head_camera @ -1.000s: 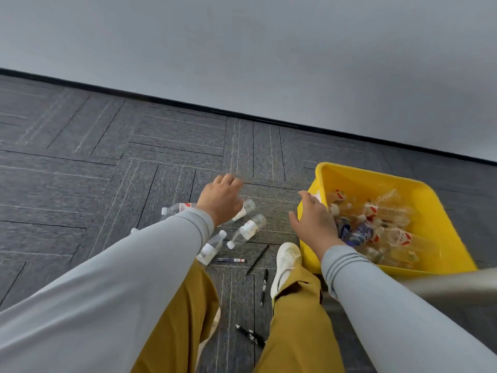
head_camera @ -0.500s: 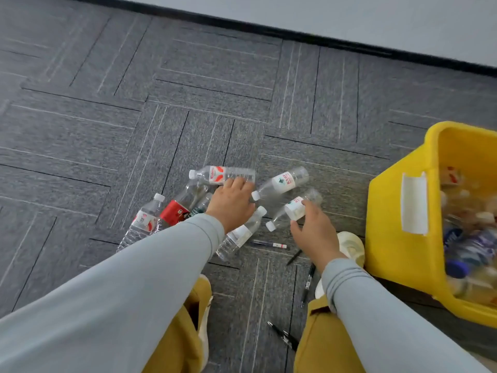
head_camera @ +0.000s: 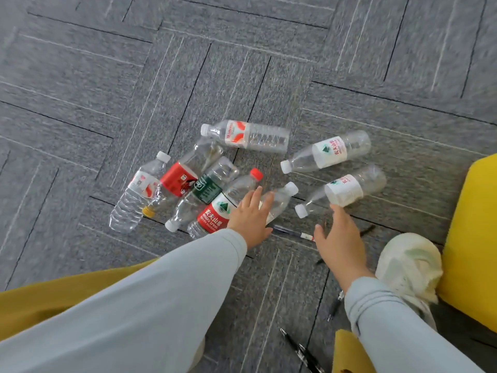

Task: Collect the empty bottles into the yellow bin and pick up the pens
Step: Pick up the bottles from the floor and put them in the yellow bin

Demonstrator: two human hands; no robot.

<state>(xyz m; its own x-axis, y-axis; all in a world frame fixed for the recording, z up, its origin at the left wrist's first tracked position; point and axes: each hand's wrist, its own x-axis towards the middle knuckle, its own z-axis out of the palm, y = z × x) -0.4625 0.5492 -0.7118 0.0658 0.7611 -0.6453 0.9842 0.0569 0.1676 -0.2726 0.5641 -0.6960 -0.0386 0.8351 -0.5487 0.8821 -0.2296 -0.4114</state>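
Two hands were out over the pile and neither had hold of anything. The left hand lay spread, fingers straight, over the shoulder of the red-labelled bottle and the small clear bottle beside it; whether it pressed on them or hung just above, the blur would not let me say. The right hand was loosely open. Its forefinger tip was at the lower edge of the white-labelled bottle, touching or nearly so, with the thumb well clear and nothing closed round it.

Between the hands a blue pen lay on the carpet, and black pens lay nearer the person's knees. Eight bottles, as far as I could count, were on the floor, most heaped at the left. The yellow bin showed only as a wall at the right edge, just beyond a pale shoe.

A second before, the right hand had been at the bin's rim with the bin's load in view; since then it had come across to the pile and the head had tipped down with it. I judged one drop finished and the next pick starting, with every pen yet to gather
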